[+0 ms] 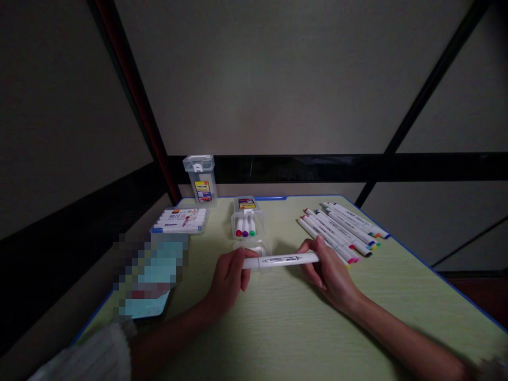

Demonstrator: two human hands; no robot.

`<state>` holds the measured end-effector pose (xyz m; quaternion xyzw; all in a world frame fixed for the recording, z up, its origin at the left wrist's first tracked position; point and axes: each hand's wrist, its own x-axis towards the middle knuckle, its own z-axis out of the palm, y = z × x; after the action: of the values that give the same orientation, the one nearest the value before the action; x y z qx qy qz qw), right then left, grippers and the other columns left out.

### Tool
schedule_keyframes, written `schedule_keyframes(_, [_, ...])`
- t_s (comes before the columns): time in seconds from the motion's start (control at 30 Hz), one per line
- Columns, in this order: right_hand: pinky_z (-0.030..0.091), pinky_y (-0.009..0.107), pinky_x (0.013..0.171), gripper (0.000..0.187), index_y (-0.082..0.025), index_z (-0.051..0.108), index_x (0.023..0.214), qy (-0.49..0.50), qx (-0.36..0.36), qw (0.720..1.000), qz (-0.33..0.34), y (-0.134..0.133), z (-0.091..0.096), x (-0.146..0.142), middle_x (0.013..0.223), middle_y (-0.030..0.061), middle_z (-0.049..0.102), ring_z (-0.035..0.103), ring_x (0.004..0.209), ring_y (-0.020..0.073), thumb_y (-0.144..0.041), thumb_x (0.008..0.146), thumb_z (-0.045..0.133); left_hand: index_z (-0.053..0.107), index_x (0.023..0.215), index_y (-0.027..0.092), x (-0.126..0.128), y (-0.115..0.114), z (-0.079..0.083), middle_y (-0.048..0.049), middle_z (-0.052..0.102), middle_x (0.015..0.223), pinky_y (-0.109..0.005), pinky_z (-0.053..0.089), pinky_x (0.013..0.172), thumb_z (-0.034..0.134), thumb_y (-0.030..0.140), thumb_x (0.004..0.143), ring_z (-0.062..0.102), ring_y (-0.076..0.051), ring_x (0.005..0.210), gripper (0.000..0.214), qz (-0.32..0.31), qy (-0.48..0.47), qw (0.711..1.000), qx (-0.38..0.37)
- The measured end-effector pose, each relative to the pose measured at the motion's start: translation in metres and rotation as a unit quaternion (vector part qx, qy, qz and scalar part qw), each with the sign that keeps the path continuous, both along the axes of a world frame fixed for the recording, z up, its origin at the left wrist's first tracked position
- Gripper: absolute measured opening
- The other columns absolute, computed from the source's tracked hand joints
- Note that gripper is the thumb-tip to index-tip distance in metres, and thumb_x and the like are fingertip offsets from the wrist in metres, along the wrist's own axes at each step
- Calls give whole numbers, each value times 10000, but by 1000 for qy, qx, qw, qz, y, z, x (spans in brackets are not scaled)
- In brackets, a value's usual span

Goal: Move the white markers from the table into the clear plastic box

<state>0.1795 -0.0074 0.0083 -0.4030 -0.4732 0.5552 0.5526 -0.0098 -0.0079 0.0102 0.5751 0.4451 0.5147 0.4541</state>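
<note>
I hold a white marker (283, 260) level above the pale green table (278, 328), one end in each hand. My left hand (229, 280) is closed around its left end. My right hand (329, 270) pinches its right end. Just behind the marker stands a clear plastic case (246, 222) with three markers upright in it, their caps red, purple and green. A clear lid (254, 248) lies in front of that case, partly hidden by the marker.
A row of several white markers (341, 233) with coloured caps lies at the right rear. A flat pack of markers (180, 220) lies at the left rear, a tall clear box (201, 179) behind it. A blurred-out object (153, 275) sits at the left edge.
</note>
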Motion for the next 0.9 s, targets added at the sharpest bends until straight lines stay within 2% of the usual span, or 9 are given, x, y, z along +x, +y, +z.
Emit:
schedule_keyframes(0.2, [134,204,336,518,-163,519,595,-13,3,1000,-8,0,2,-1,281,-79,300,187,289,51,-613,806,370,612,727,118,0,-1,2,84,341,322,-183,213,336,369,569,802,280,-56,297,518,0,13,1000,7])
schedule_keyframes(0.4, [128,219,337,415,-170,531,610,-16,-18,1000,-10,1,4,-3,296,-81,315,196,296,60,-543,784,474,616,690,125,0,-2,3,77,355,331,-186,221,341,398,530,804,288,-57,303,474,25,5,1000,7])
schedule_keyframes(0.9, [118,201,339,314,-160,539,648,-25,-10,1000,5,0,7,-3,333,-85,363,205,317,49,-455,755,540,618,702,112,1,-2,4,69,394,346,-171,209,302,409,562,776,288,-46,283,501,32,-25,999,-21])
